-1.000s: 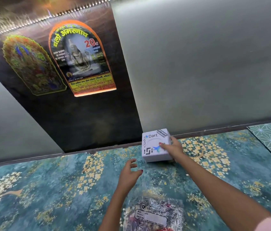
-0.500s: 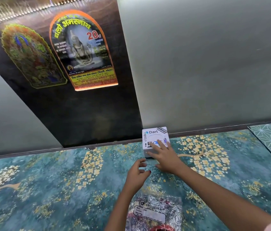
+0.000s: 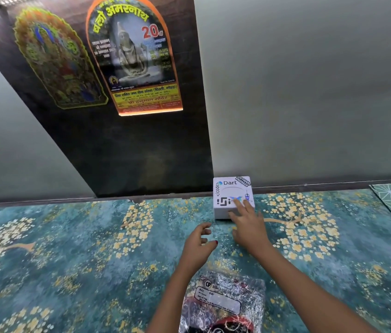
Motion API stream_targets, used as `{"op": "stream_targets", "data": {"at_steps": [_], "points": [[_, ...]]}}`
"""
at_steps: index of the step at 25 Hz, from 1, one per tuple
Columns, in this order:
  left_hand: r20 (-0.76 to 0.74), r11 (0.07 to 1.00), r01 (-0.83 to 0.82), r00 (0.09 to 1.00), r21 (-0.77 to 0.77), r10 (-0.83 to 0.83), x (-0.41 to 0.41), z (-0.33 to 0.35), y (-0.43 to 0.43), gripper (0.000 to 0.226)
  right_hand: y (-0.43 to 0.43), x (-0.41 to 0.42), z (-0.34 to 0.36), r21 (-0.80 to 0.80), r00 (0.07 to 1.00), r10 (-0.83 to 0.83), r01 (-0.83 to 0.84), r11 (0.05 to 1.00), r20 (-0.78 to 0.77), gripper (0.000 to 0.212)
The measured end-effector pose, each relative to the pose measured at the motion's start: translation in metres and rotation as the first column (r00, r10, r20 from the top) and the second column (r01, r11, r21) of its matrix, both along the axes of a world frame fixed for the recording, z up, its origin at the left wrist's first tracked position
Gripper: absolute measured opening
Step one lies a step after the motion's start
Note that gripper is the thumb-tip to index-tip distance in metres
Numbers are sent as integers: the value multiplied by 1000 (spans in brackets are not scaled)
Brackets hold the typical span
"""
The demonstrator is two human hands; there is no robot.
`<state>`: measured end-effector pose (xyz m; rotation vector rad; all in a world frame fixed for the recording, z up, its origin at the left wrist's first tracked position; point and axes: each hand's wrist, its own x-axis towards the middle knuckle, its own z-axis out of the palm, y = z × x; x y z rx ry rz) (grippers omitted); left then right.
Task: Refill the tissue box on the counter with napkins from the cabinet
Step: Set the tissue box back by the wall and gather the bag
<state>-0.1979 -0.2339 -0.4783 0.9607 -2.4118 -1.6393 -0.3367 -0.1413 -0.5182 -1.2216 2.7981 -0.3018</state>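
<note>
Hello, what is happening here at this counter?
A person is working at a teal floral counter. The right hand rests its fingertips on a small white tissue box covered in stickers, which stands against the wall. The left hand hovers open beside it, holding nothing. A plastic pack of tissues lies nearer the person, apparently not yet opened.

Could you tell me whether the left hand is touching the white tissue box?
No, the left hand hovers over the counter short of the white tissue box; only the right hand rests fingers on it.
</note>
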Motion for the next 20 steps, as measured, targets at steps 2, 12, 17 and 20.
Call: {"op": "stream_targets", "data": {"at_steps": [2, 12, 17, 20], "points": [[13, 996, 50, 999, -72, -49, -10, 3, 2, 58, -2, 4, 2, 14, 1000, -11, 10, 1000, 21, 54], [-34, 973, 116, 993, 198, -112, -79, 9, 2, 54, 6, -26, 9, -413, 799, -173, 467, 782, 576, 88], [-77, 964, 50, 997, 262, -30, -87, 0, -10, 68, 4, -22, 14, -342, 803, -153, 406, 847, 576, 76], [-32, 961, 104, 995, 256, -100, -86, -1, -17, 68, 7, -28, 13, -277, 792, -127, 352, 894, 598, 90]]}}
